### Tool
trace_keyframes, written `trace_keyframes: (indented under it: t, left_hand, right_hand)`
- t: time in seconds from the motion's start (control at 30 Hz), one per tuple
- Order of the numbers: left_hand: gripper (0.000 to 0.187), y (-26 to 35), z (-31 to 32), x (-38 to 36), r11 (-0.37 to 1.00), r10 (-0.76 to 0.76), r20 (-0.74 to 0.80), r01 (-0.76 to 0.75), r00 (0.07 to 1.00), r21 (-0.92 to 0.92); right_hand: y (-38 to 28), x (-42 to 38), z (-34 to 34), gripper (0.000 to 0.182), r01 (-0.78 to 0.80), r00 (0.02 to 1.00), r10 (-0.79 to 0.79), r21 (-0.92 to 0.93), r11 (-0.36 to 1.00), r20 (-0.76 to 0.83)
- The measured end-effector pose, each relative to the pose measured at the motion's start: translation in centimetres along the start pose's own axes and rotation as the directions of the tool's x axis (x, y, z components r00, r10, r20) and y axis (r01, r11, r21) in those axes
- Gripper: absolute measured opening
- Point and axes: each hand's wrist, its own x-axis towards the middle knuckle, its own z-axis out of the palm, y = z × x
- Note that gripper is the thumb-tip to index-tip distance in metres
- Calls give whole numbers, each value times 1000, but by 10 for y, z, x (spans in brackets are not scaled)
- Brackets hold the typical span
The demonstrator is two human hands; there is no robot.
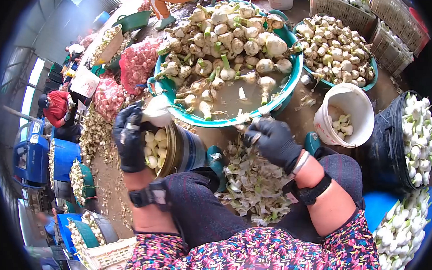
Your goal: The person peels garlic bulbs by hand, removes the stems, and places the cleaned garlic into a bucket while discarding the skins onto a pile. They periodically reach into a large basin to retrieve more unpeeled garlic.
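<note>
My left hand (129, 139), in a black glove, is closed on a peeled white bulb (157, 112), which looks blurred, above a metal tin of peeled bulbs (168, 152). In a black glove too, my right hand (275, 144) is a fist near the front rim of a teal tub (298, 80); what it grips is too small to make out. Untrimmed bulbs (231, 38) with roots and stem stubs are heaped in the tub, around murky water. Below my hands, between my legs, lies a pile of peelings (257, 186).
At the right stand a white bucket (366, 116) with a few bulbs, a black bucket (389, 139) full of white bulbs, and another heaped tub (373, 77). Red net sacks (139, 65) and a person in red (57, 108) are at the left.
</note>
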Motion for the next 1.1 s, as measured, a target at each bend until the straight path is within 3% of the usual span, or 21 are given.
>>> trace_keyframes:
  t: [0.03, 0.07, 0.13, 0.17, 0.2, 0.23, 0.27, 0.33, 0.4, 0.47, 0.5, 0.6, 0.73, 0.8, 0.83, 0.87, 0.93, 0.97, 1.0, 1.07, 1.1]
  left_hand:
    - [21, -4, -31, 9, 972, 27, 19, -31, 999, 234]
    - [18, -8, -49, 17, 872, 78, 54, -94, 996, 481]
    - [17, -2, -45, 23, 589, 152, 247, -289, 957, 755]
    - [15, -9, -35, 24, 551, 162, 315, -351, 935, 757]
    - [19, 2, -6, 20, 587, 57, 450, -395, 891, 707]
    - [20, -14, 9, 25, 716, 65, 552, -424, 831, 555]
    - [26, -24, 35, 25, 659, 56, 628, -502, 776, 561]
    - [27, -60, 69, 40, 559, -230, 686, -484, 690, 674]
    - [28, -98, 87, 56, 354, -359, 714, -620, 601, 700]
    - [26, -128, 97, 71, 339, -448, 784, -729, 430, 594]
    - [21, -136, 98, 71, 333, -433, 750, -685, 499, 648]
    - [20, -149, 87, 82, 321, -445, 727, -665, 523, 675]
    - [37, -82, 71, 62, 639, -211, 616, -370, 759, 674]
    - [37, -39, 74, 39, 705, -60, 649, -427, 759, 565]
    - [35, -27, 73, 27, 744, 25, 656, -452, 754, 492]
    - [33, -18, 74, 13, 816, 52, 651, -408, 757, 410]
    - [29, -10, 80, -12, 960, -38, 602, -138, 798, 243]
    - [32, -5, 83, -25, 984, -179, 566, 152, 805, 95]
    - [32, -7, 89, -34, 984, -178, 567, 153, 804, 91]
    - [40, -14, 102, -45, 874, -223, 372, 354, 901, -334]
    - [47, -21, 105, -47, 849, -217, 396, 372, 892, -375]
  right_hand:
    - [-4, 2, -7, 19, 0, 997, 3, 34, 999, -76]
    - [2, 5, -9, 28, -53, 997, 65, 202, 978, -52]
    - [11, 13, -5, 24, 59, 989, -42, 117, 991, -143]
    - [12, 12, -4, 24, 62, 989, -44, 118, 991, -144]
    - [0, 9, -7, 21, -39, 996, 42, 33, 999, -79]
    - [-7, 6, -9, 20, -134, 991, 133, -62, 989, -23]
    - [-1, 6, -5, 20, -134, 991, 132, -66, 989, -25]
    - [17, 8, 7, 20, 164, 961, -171, -50, 985, -216]
    - [2, 4, -6, 22, 68, 986, -83, -103, 992, -143]
    - [-1, 5, -13, 24, -14, 1000, 14, -21, 1000, -8]
    - [1, 6, -14, 25, 11, 1000, -12, -46, 999, -23]
    - [0, 8, -15, 25, 7, 999, -12, -103, 995, -41]
    - [-2, 11, -11, 30, -11, 1000, 12, -51, 999, 27]
    - [0, 13, -1, 46, -75, 997, 74, 372, 925, 16]
    - [-2, 13, 4, 62, -5, 1000, 16, 399, 917, -24]
    - [-6, 13, 9, 62, -6, 1000, 18, 395, 918, -25]
    - [-11, 14, 17, 67, -61, 998, 24, 784, 618, 58]
    - [-13, 13, 16, 65, -138, 986, -15, 868, 477, 165]
    - [-11, 11, 17, 65, -139, 986, -13, 866, 481, 165]
    - [-2, 10, 20, 63, -44, 991, -77, 821, 570, 107]
    - [-2, 10, 22, 60, 69, 996, -89, 762, 644, -15]
